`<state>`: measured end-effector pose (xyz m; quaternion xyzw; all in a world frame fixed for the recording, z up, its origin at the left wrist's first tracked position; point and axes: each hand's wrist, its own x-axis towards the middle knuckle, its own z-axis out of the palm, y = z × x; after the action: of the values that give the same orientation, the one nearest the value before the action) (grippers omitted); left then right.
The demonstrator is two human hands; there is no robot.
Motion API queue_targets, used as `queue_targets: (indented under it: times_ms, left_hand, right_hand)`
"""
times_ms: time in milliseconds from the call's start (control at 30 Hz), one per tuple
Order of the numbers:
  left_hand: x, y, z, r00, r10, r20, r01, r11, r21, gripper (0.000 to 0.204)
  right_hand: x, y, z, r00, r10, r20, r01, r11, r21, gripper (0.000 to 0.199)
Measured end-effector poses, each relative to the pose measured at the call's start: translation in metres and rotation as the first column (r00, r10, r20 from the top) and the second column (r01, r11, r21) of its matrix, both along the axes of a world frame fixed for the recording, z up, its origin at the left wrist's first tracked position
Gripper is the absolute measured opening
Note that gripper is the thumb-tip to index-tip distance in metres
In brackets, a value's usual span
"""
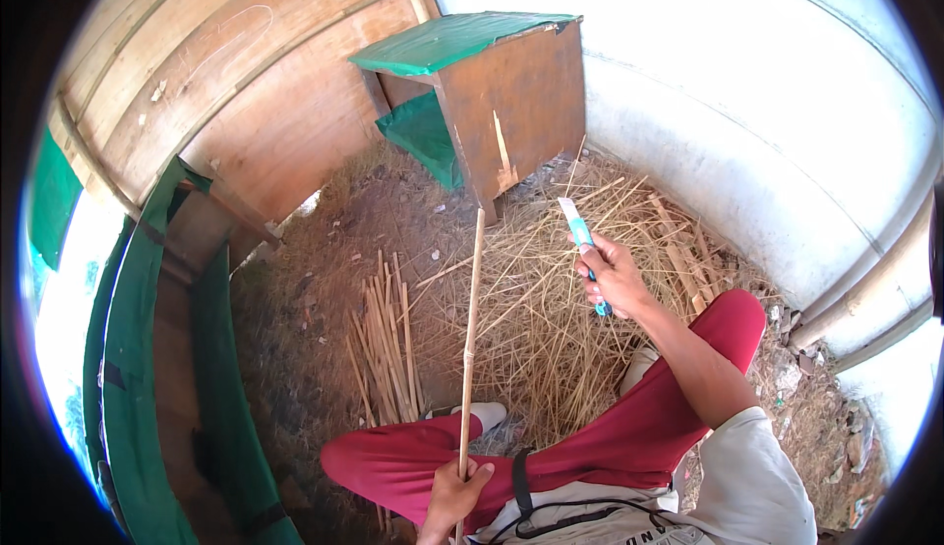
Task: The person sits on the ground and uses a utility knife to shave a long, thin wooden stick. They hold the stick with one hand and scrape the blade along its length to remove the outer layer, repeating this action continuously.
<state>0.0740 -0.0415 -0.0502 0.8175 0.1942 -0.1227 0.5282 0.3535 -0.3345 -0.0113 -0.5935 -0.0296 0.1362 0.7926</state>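
Observation:
My left hand (pixel 456 492) is closed round the lower part of a thin bamboo stick (pixel 473 319), which stands nearly upright in front of me. In my right hand (pixel 612 275) is a light-blue utility knife (pixel 581 234), its blade out and pointing up and away from me. Blade and stick are apart. Beneath the knife, a heap of straw-coloured bamboo shavings (pixel 531 324) covers the ground. Several split bamboo sticks (pixel 388 334) lie side by side in a bundle left of the held stick.
A wooden desk (pixel 516 103) with a green cover stands at the back. Along the left runs a low structure draped in green sheeting (pixel 133 378). A pale wall (pixel 747 103) closes the right side, with bamboo pieces (pixel 680 255) near its foot. My crossed legs (pixel 600 398) frame the near ground.

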Motion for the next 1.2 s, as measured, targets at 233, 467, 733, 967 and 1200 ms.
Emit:
queue_targets:
  times_ms: [233, 467, 733, 967, 1200]
  left_hand:
    - [0.002, -0.005, 0.006, 0.998, -0.042, 0.042, 0.040, 0.998, 0.050, 0.041]
    - [0.006, -0.010, 0.005, 0.999, -0.030, 0.020, 0.031, 0.999, -0.032, 0.042]
    - [0.007, -0.008, -0.002, 0.999, -0.041, -0.015, 0.041, 0.999, -0.028, 0.036]
    - [0.016, -0.012, 0.000, 0.996, -0.082, -0.019, 0.082, 0.997, 0.003, 0.042]
    - [0.026, -0.017, -0.002, 0.992, -0.124, -0.028, 0.125, 0.992, 0.023, 0.043]
  right_hand:
    - [-0.004, -0.004, 0.000, 0.976, 0.220, 0.002, -0.218, 0.967, 0.128, 0.045]
    - [-0.009, -0.003, -0.002, 0.965, 0.264, 0.011, -0.263, 0.955, 0.136, 0.043]
    - [-0.008, -0.004, -0.003, 0.945, 0.326, 0.038, -0.327, 0.944, 0.034, 0.045]
    - [-0.008, 0.002, -0.004, 0.951, 0.307, 0.046, -0.304, 0.950, -0.072, 0.038]
    - [-0.006, 0.018, -0.011, 0.976, 0.213, 0.044, -0.057, 0.442, -0.895, 0.017]
